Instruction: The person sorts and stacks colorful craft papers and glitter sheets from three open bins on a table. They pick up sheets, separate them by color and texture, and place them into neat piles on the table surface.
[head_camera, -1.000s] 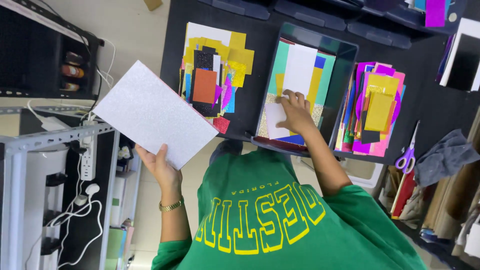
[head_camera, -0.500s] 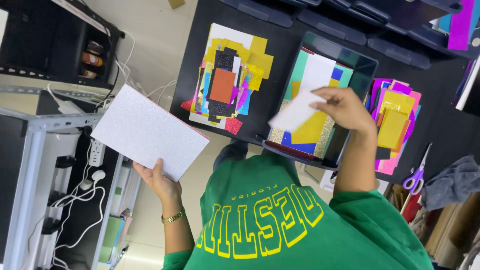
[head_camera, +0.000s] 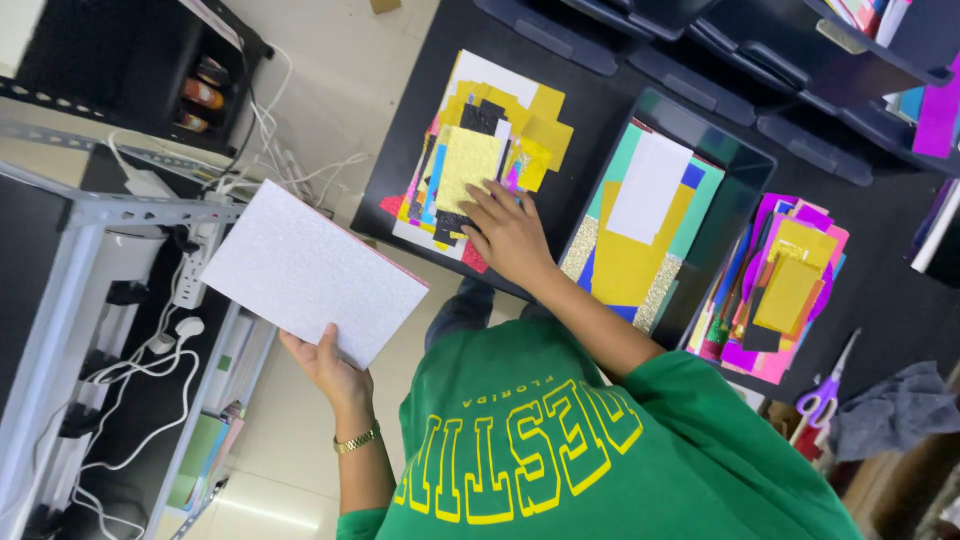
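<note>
My left hand (head_camera: 335, 370) grips the near edge of a white glitter sheet (head_camera: 305, 270) and holds it up over the gap left of the black table. A gold bracelet is on that wrist. My right hand (head_camera: 512, 235) lies flat, fingers apart, on a mixed pile of coloured paper sheets (head_camera: 480, 160). Its fingertips touch the gold glitter sheet (head_camera: 468, 168) on top of the pile. To the right, a black tray (head_camera: 745, 165) holds more sheets with a white one (head_camera: 650, 185) uppermost.
A third stack of pink, yellow and purple sheets (head_camera: 780, 290) lies right of the tray, with purple-handled scissors (head_camera: 825, 395) and a grey cloth (head_camera: 895, 415) nearby. Black trays line the table's far edge. A metal shelf frame (head_camera: 70, 260) with power strips and cables stands at left.
My right hand left the tray carrying a sheet and came down on the left pile, which now has a gold glitter sheet on top. The white glitter sheet stays in my left hand.
</note>
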